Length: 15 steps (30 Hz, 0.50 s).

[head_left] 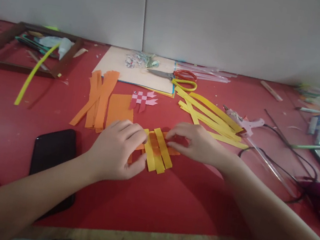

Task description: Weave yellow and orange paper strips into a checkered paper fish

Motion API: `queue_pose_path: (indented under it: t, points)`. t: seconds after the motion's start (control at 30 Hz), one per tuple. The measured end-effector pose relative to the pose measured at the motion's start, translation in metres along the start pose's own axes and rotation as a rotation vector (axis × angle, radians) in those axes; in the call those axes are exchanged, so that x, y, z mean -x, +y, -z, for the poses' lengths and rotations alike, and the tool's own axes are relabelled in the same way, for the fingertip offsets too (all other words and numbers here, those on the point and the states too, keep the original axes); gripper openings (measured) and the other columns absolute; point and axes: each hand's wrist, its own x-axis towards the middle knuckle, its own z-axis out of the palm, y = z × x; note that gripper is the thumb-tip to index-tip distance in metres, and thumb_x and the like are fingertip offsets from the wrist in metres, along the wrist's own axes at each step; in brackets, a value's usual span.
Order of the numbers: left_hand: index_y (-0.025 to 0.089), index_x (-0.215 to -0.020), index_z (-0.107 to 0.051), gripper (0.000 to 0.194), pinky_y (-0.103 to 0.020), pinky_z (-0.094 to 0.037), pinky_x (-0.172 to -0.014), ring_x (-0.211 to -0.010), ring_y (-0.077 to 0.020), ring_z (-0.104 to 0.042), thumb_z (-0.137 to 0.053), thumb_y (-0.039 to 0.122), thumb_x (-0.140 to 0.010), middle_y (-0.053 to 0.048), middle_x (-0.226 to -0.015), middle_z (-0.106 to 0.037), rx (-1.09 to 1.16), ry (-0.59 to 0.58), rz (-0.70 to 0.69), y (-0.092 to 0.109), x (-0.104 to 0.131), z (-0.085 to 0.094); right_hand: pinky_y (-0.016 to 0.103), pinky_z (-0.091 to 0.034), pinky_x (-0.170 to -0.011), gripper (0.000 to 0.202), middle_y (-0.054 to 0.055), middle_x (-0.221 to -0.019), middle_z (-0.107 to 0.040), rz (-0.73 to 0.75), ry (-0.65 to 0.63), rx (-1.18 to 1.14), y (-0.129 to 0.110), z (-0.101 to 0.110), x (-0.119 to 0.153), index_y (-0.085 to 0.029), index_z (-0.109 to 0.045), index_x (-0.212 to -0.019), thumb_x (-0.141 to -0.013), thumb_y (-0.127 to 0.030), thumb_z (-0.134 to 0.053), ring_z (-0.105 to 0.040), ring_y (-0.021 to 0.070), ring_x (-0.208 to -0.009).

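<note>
Yellow paper strips lie slanted side by side, crossed by orange paper strips, in a small weave on the red table. My left hand rests over the weave's left side, its fingers curled down and its thumb near the leftmost yellow strip; its fingertips press on the paper. On the other side, my right hand has thumb and index finger at the right end of an orange strip, pinching it. Just behind the weave is a pink checked paper fish. Part of the orange paper is hidden under my left hand.
Loose orange strips and yellow strips lie behind my hands. Scissors rest by cream paper. A phone is at left; a corded glue gun is at right. A brown frame stands far left.
</note>
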Motion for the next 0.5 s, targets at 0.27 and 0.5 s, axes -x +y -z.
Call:
queue_pose_path:
  t: [0.27, 0.5]
  points:
    - [0.016, -0.083, -0.061, 0.011, -0.038, -0.044, -0.07, -0.079, -0.0241, -0.057, -0.051, 0.021, -0.083, -0.009, -0.087, -0.066, -0.134, -0.029, 0.029, -0.0031, 0.0052, 0.0017, 0.035, -0.05, -0.08, 0.015, 0.008, -0.093, -0.069, 0.204, 0.032, 0.132, 0.0069, -0.0052, 0.0, -0.02, -0.069, -0.093, -0.092, -0.025, -0.055, -0.061, 0.0204, -0.089]
    - [0.016, -0.082, -0.06, 0.011, -0.037, -0.044, -0.07, -0.076, -0.0229, -0.058, -0.052, 0.022, -0.085, -0.007, -0.082, -0.064, -0.107, -0.107, 0.072, -0.0084, 0.0075, 0.0035, 0.035, -0.05, -0.081, 0.014, 0.008, -0.095, -0.07, 0.198, 0.033, 0.158, 0.01, -0.0059, 0.0008, -0.02, -0.07, -0.096, -0.09, -0.025, -0.058, -0.062, 0.0209, -0.09]
